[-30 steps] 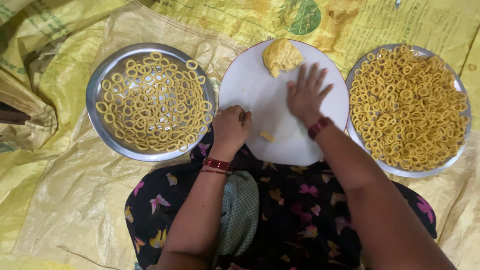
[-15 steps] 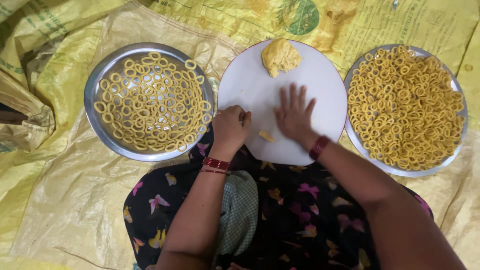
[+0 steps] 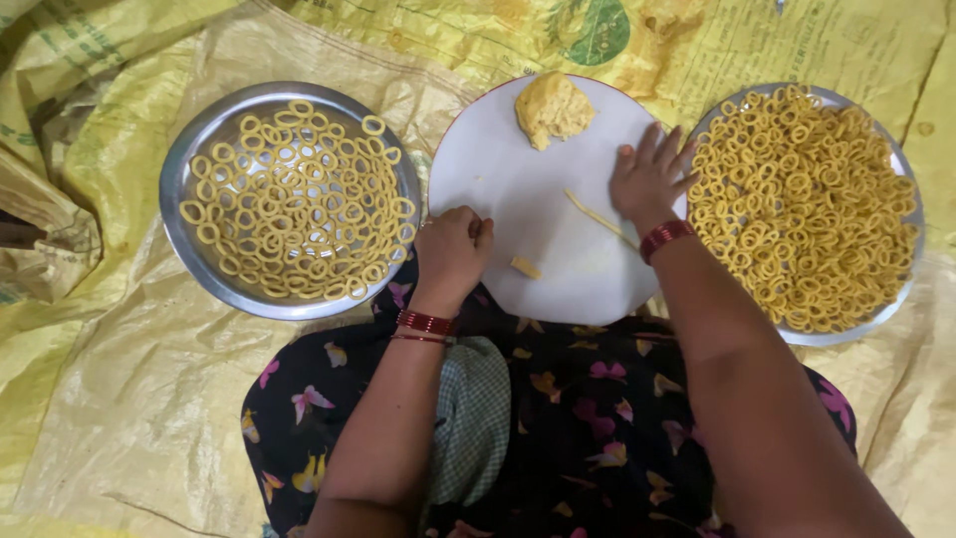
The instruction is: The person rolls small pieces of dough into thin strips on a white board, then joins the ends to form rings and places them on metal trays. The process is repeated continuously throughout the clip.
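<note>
The flat, open right hand (image 3: 649, 179) has slid right, rolling a dough strand (image 3: 598, 218); the left hand (image 3: 453, 249) rests fisted.

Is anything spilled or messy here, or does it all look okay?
Nothing stands out. The dough rings sit inside the left steel plate and the right steel plate, none on the yellow sheet. On the white board, the dough lump, a thin dough strand and a small dough bit lie loose.

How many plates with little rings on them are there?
2. One metal plate of rings sits at the left, beside the left hand. The other plate, piled fuller, sits at the right, next to the right hand. The white plate between holds none.
</note>
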